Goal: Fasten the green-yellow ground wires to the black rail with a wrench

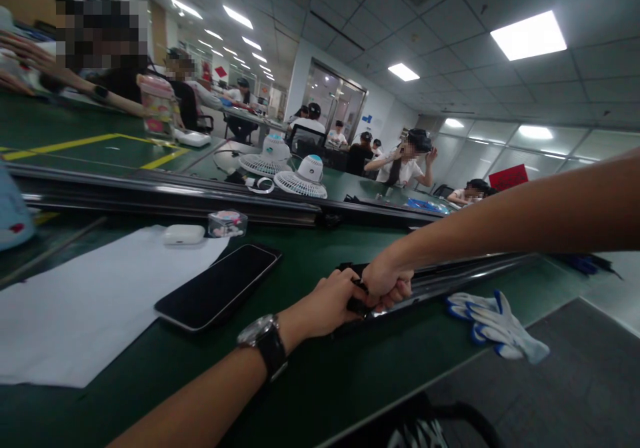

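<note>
My left hand [325, 303] has its fingers bent round a small black part [358, 305] on the green table. Pressed close beside it, my right hand [384, 281] is curled with the knuckles down, its fingertips at the same part. What exactly the right fingers grip is hidden. The black part lies at the near end of a long, dark, shiny rail [463, 276] that runs away to the right. A watch [263, 337] with a black strap is on my left wrist.
Left of my hands lie a phone [220, 287], a white paper sheet [95, 301], a white earbud case [184, 235] and a small clear box [227, 224]. White-and-blue gloves [497, 325] rest by the table's right edge. Farther back are a long rail [200, 198], fans [304, 178] and several people.
</note>
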Tool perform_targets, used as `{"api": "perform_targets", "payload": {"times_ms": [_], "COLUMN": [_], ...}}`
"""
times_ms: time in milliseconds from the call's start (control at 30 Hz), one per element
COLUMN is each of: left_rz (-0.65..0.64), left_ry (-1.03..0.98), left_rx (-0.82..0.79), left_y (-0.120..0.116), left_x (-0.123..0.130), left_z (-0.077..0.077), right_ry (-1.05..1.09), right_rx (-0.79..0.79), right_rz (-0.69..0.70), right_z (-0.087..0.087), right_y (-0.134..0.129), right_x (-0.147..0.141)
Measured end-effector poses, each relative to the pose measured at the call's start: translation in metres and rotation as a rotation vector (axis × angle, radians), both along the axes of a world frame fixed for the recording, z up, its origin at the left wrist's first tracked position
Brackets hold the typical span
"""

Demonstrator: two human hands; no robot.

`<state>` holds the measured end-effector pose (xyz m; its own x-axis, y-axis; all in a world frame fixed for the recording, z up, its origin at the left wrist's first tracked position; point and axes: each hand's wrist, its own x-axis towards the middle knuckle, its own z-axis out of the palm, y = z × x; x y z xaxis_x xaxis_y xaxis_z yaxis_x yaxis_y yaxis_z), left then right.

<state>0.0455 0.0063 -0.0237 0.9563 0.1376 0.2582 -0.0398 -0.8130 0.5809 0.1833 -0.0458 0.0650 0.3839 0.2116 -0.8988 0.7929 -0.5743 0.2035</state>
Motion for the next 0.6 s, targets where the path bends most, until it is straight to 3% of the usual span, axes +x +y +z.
{"api": "perform_targets", "payload": {"times_ms": [600], "left_rz": [0.028], "left_ry": [-0.03], "left_rx": [-0.017], "left_y": [0.002], "left_x": [0.003], "left_z": [-0.006], "right_ry": [-0.048], "right_rx": [0.005], "right_rz": [0.091], "right_z": [0.004], "right_y": [0.001], "right_x": [-0.013]}}
